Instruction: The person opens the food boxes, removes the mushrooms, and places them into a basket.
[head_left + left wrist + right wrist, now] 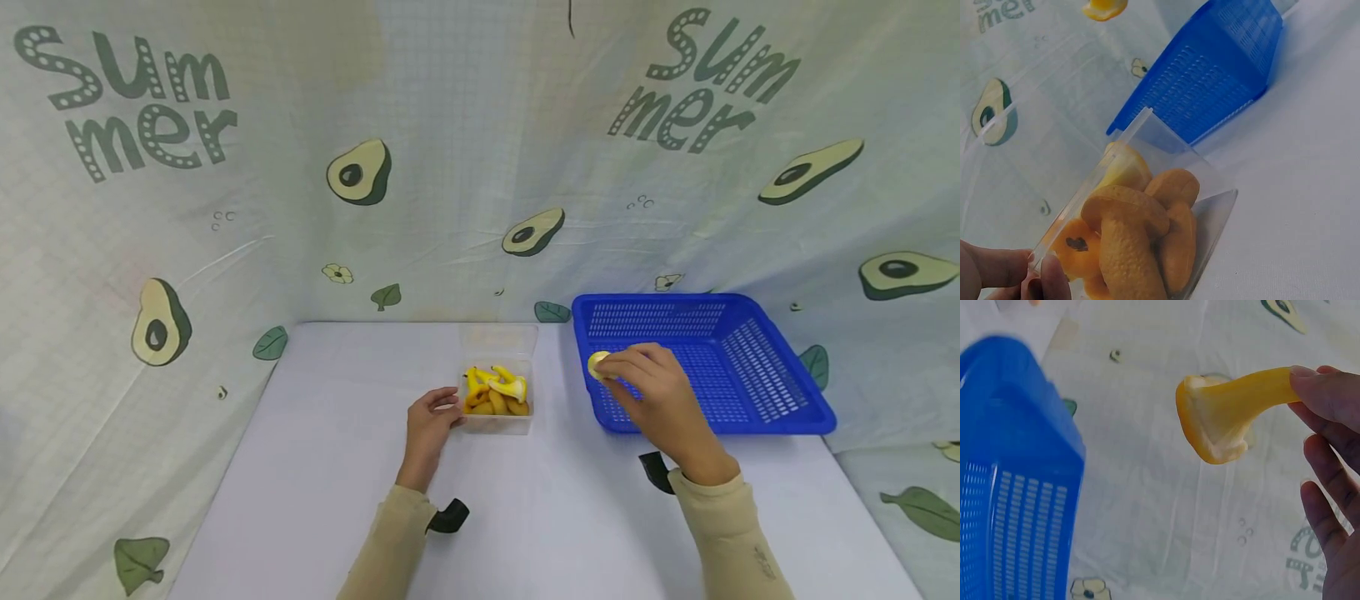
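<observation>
A pale cloth backdrop [465,125] printed with halved avocados, leaves and the word "Summer" hangs behind and to both sides of a white desk [315,500]. At the far right corner of the desk sits a blue perforated plastic basket [750,367], its right side reaching past the desk's right edge. Near the middle of the far edge stands a small clear plastic box [497,392], its lid open and standing up behind it; it is heaped with yellow and orange toy mushrooms [495,392]. In the left wrist view they are stacked stem against cap and fill most of the box.

The left hand [431,425] rests against the near left corner of the clear box, thumb and fingertips pinching its rim; the left wrist view shows the fingertips [1047,278] on the box edge. The right hand [652,387] hangs over the near left part of the blue basket, its fingers curled round a yellow rubbery mushroom-shaped toy [597,364], held by the stem with the cap pointing left. The right wrist view shows this toy [1222,419] lifted clear of the basket floor, touching nothing but the fingers.
</observation>
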`<state>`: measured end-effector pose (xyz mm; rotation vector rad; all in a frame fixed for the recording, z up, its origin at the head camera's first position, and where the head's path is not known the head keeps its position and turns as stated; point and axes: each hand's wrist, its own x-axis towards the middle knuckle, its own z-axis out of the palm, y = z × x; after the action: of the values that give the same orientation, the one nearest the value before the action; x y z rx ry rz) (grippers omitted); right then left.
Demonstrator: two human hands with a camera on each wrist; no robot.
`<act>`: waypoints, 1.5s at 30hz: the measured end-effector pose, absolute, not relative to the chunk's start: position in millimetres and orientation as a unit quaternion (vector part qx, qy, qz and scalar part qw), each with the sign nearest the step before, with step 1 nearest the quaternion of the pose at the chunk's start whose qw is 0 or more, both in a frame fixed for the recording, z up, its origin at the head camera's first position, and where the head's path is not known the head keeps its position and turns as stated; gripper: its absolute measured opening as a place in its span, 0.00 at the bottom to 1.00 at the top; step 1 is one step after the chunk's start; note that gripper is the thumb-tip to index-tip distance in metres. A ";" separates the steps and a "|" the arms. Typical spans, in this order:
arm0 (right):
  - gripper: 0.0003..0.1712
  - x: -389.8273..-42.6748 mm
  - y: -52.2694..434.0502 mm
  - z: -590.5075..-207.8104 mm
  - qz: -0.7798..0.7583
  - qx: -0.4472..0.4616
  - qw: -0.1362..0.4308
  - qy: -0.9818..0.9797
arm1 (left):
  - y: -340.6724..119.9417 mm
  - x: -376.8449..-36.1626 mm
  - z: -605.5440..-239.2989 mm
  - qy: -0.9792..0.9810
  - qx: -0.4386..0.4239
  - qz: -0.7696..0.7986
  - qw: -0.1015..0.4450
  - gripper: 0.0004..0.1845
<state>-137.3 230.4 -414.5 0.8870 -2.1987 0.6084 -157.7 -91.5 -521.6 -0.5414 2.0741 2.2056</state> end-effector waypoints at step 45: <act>0.20 -137.4 180.5 -451.4 0.217 0.324 0.214 -0.896 | -89.4 -153.1 -517.5 0.668 -0.167 0.724 0.022 0.18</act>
<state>-137.4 180.5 -451.4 0.8998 -2.4852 0.6030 -153.1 -89.4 -517.5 -0.5183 2.0708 2.2447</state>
